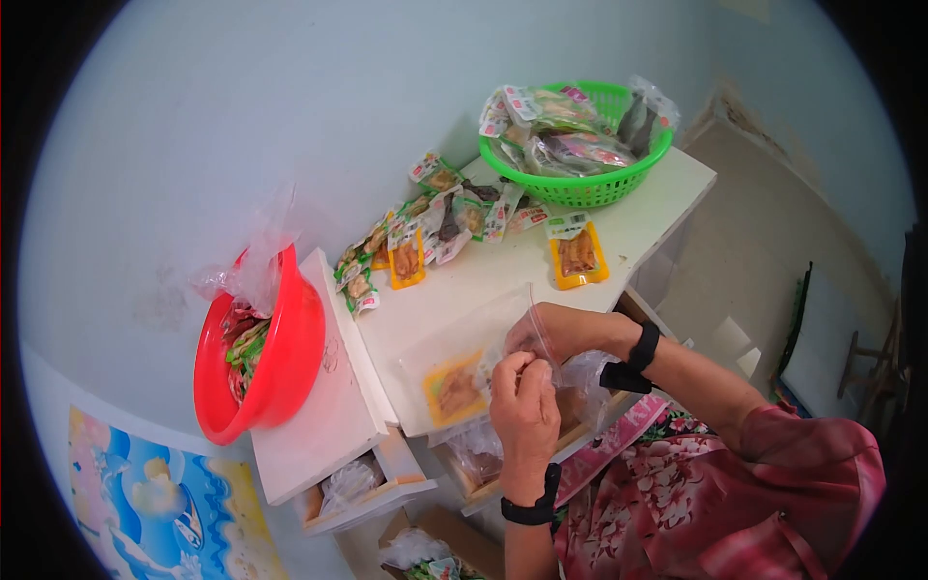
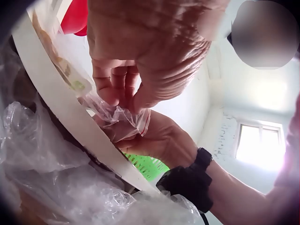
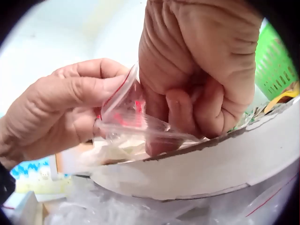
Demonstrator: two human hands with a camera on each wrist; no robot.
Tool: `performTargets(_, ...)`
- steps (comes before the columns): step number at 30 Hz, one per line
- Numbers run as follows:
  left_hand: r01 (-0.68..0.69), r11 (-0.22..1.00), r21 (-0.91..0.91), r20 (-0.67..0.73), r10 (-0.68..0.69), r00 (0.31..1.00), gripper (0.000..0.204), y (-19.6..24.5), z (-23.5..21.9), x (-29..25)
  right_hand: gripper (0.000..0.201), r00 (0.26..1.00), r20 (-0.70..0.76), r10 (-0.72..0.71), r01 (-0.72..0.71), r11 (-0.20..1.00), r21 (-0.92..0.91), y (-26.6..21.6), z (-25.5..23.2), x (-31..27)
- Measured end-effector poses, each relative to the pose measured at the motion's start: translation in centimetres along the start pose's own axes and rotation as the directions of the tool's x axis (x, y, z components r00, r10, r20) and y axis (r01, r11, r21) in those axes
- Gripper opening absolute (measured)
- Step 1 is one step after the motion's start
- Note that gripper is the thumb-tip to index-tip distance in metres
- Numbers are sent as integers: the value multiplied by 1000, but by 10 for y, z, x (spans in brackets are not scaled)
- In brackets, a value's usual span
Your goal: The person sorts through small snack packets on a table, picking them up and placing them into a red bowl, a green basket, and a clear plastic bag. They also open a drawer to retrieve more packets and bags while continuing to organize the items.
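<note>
A clear zip bag [image 1: 418, 360] with a yellow-edged snack packet [image 1: 454, 389] inside lies at the front edge of the white table. My left hand [image 1: 525, 411] pinches the bag's mouth between thumb and fingers, beside the red zip line. At the same mouth, my right hand [image 1: 570, 331] has its fingers curled at the plastic lip. In the right wrist view, clear film covers one finger [image 3: 161, 146] of that hand. The left wrist view has crumpled film [image 2: 123, 123] stretched between both hands.
Packets [image 1: 449, 217] lie piled along the wall, with one yellow packet [image 1: 577, 251] apart. A green basket [image 1: 590, 188] of packets stands at the far end, a red basin [image 1: 304, 338] on the left. Plastic bags fill an open drawer [image 1: 372, 488] below.
</note>
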State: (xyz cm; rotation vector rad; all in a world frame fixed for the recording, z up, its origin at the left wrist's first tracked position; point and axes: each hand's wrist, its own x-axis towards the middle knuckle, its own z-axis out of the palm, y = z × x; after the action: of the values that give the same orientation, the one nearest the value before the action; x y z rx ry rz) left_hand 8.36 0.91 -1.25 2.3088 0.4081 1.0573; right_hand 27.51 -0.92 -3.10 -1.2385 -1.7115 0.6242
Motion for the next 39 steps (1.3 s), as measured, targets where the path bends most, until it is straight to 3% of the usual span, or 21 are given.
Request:
performTargets(3,4,1000,11,-35,-3,999,10,-2,-2,1,18,982,-37,188,-188,916,-354,-17,0,1)
performTargets(6,-49,993,106,-49,54,997,9,-2,-8,4,17,935,-167,314,-356,818,-452,-12,6,-4)
performTargets(9,16,995,100,-53,-11,999,10,-14,-7,-3,17,925,-272,267,-321,930,-179,-27,-6,-19)
performTargets(12,7,998,65,-41,-5,999,12,-26,-2,-5,15,833,-533,150,-195,980,-28,-26,-23,-35)
performTargets(13,40,999,36,-34,-39,999,14,-24,-1,-5,11,777,-620,111,-172,984,-40,-20,-32,-39)
performTargets(16,23,999,31,-35,-22,999,13,-29,4,-5,14,670,-739,67,-385,883,-269,-18,-67,-50)
performTargets(19,29,999,25,-34,-28,999,12,-28,6,-2,19,695,-716,-71,-518,641,-567,1,-86,-57)
performTargets(22,29,999,36,4,-29,1000,11,-32,5,-3,24,768,-635,-83,-493,557,-669,9,-90,-63)
performTargets(25,46,998,37,22,-47,999,10,-27,4,-1,28,874,-480,75,-430,581,-691,-16,-89,-71)
performTargets(28,62,998,-7,23,-61,998,10,-30,4,-1,31,839,-461,289,-532,614,-583,-51,-80,-75)
performTargets(29,63,998,-1,24,-63,998,10,-30,4,-1,31,854,-463,238,-506,584,-634,-49,-77,-77)
performTargets(32,64,998,11,29,-64,997,11,-30,4,0,32,811,-496,309,-575,579,-578,-56,-79,-75)
performTargets(35,72,997,15,37,-73,997,11,-31,3,-1,47,969,-247,14,-195,657,-728,-45,-90,-85)
performTargets(38,78,997,6,37,-78,996,11,-31,3,-1,65,993,-78,84,-115,725,-679,-53,-93,-93)
performTargets(39,82,997,2,35,-82,996,11,-29,3,0,68,992,-71,108,-126,684,-718,-52,-95,-93)
